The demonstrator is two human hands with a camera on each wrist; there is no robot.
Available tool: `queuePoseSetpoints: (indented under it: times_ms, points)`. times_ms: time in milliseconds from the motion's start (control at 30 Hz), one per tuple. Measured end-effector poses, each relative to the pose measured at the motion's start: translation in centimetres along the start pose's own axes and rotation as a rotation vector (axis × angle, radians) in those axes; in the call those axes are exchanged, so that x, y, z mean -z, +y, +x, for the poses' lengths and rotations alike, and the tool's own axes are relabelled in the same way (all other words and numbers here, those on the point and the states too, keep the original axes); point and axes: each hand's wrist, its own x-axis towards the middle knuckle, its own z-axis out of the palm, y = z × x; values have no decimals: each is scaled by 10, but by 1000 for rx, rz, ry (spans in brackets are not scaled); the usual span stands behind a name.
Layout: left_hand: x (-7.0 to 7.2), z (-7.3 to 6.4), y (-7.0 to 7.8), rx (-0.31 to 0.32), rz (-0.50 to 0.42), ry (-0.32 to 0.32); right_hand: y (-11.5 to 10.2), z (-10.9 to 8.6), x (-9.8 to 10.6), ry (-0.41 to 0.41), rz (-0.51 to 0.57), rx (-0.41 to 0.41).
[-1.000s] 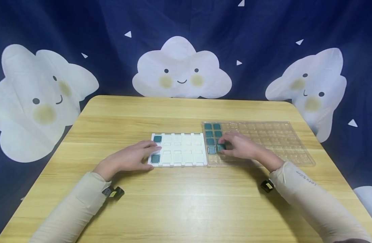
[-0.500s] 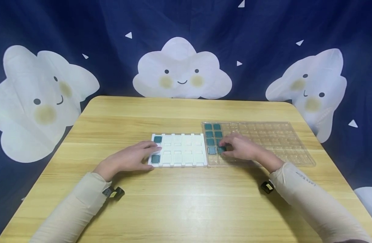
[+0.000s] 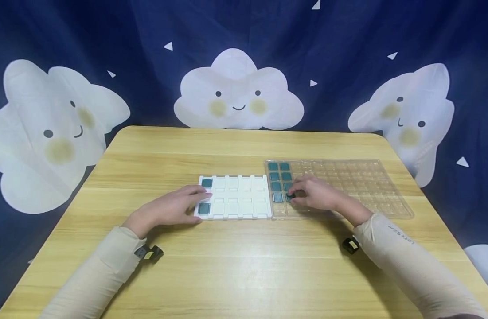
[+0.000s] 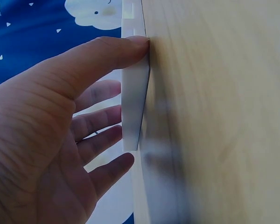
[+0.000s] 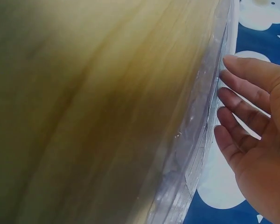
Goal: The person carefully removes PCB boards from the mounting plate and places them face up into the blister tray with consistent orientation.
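A white tray (image 3: 233, 197) with shallow pockets lies in the middle of the table, two green square chips (image 3: 206, 182) in its left column. My left hand (image 3: 176, 204) rests on its left end, fingers spread over the top; the left wrist view shows the thumb (image 4: 139, 44) against the near side. My right hand (image 3: 317, 192) is over the clear plastic tray (image 3: 347, 181), thumb and index finger at opposite edges of a green chip (image 3: 289, 197) in the second column. In the right wrist view the tray wall hides that chip.
Several more green chips (image 3: 274, 176) sit in the clear tray's two left columns; one pale, striped chip (image 3: 277, 197) lies beside the pinched one. Both trays lie side by side on the wooden table (image 3: 244, 266). A dark blue curtain (image 3: 148, 26) hangs behind.
The chip at my right fingertips, tilted and a little higher one second ago, now sits lower in its pocket, and the fingers have shifted slightly. My left hand has not moved.
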Motion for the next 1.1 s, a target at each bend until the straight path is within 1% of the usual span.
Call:
queuePoseSetpoints:
  times_ms: [67, 200, 433, 633, 800, 1100]
  points:
    - [0, 0, 0, -4, 2, 5, 1, 0, 0, -12, -5, 3]
    - [-1, 0, -1, -14, 10, 13, 0, 2, 2, -22, 18, -9]
    - [0, -1, 0, -20, 16, 13, -8, 12, 6, 19, 47, 15]
    - [1, -1, 0, -20, 32, 16, -20, 25, 9, 28, 17, 18]
    - [1, -2, 1, -6, 34, 0, -32, 39, 10, 25, 38, 10]
    - [1, -2, 0, 0, 32, -6, -50, 63, 6, 72, 38, 49]
